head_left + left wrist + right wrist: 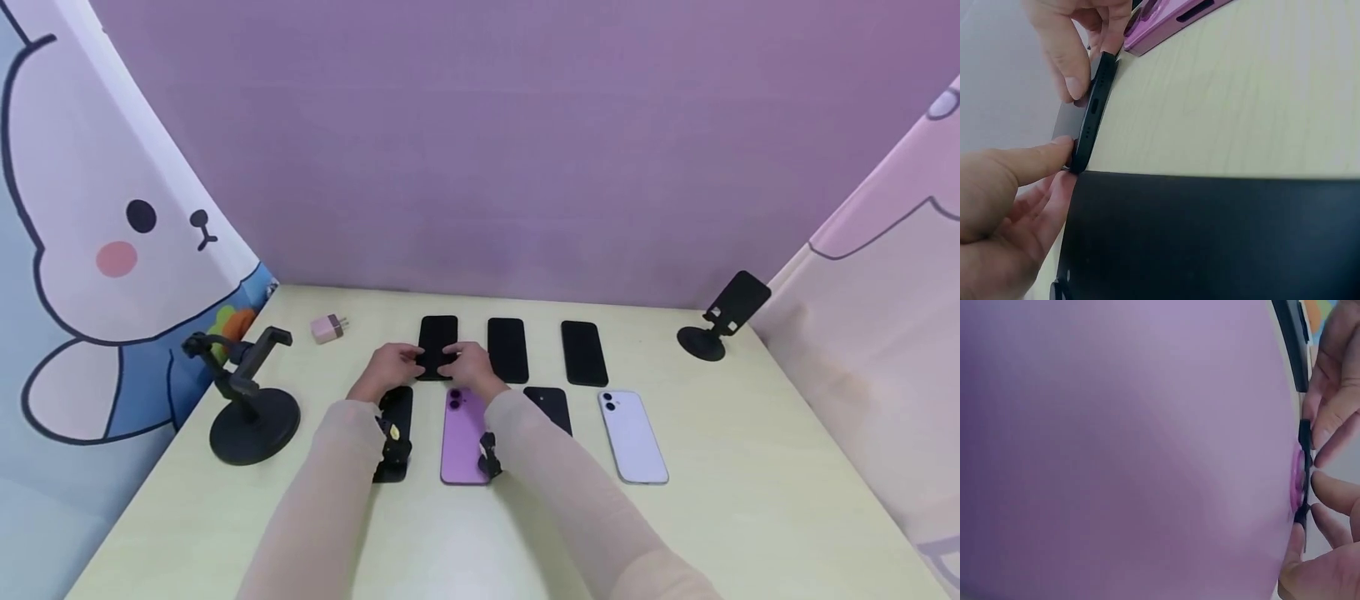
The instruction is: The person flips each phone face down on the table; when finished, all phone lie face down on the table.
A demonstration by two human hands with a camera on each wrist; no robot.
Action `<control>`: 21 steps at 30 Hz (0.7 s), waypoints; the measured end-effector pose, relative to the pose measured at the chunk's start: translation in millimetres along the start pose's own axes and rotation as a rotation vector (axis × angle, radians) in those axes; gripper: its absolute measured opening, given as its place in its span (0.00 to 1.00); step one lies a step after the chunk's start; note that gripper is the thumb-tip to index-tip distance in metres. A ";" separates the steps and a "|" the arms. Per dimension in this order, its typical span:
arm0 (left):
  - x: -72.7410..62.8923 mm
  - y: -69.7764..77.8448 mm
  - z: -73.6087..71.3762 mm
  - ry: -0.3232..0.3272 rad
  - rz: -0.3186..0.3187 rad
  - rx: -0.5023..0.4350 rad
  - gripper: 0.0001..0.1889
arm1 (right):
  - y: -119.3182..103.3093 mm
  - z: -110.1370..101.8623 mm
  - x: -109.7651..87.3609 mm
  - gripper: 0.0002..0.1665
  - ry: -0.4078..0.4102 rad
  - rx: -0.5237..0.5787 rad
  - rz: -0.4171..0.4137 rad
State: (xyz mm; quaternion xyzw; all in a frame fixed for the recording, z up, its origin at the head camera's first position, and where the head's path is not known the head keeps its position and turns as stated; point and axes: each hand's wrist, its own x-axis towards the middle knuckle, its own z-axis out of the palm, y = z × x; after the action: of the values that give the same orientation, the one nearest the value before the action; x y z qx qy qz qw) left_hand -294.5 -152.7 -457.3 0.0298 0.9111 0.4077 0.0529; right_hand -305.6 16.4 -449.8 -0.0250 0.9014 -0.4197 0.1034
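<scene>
At the left of the back row, a black phone (438,333) lies between both hands with its dark face up. My left hand (386,368) pinches its left near corner, thumb on top and fingers at the side. On the opposite corner my right hand (472,367) has the same kind of hold. The left wrist view shows the phone's near end (1094,112) with its port, and both thumbs over the face. Whether it is lifted I cannot tell. Below my right wrist lies a purple phone (461,442); another black phone (402,408) is partly hidden under my left wrist.
Two more black phones (507,350) (584,353) continue the back row. In front are a partly covered black phone (551,405) and a white phone (633,437). Black stands (255,427) (738,302) occupy the left and back right. A pink charger (327,329) sits back left.
</scene>
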 end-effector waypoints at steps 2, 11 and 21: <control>-0.4 0.6 1.5 0.005 -0.013 -0.013 0.20 | 0.3 0.7 0.9 0.20 0.014 0.000 0.015; -1.1 4.6 4.5 0.010 -0.003 0.039 0.19 | 0.9 -2.9 -1.4 0.21 0.022 0.184 0.068; -1.1 7.2 4.0 0.006 0.030 0.032 0.19 | 0.2 -4.2 0.0 0.25 0.077 0.465 0.008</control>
State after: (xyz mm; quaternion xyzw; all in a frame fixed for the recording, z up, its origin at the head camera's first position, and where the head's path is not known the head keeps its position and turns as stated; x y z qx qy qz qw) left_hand -292.8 -145.0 -454.5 0.0432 0.9170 0.3941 0.0433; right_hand -306.4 19.6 -447.3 0.0190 0.7840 -0.6161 0.0735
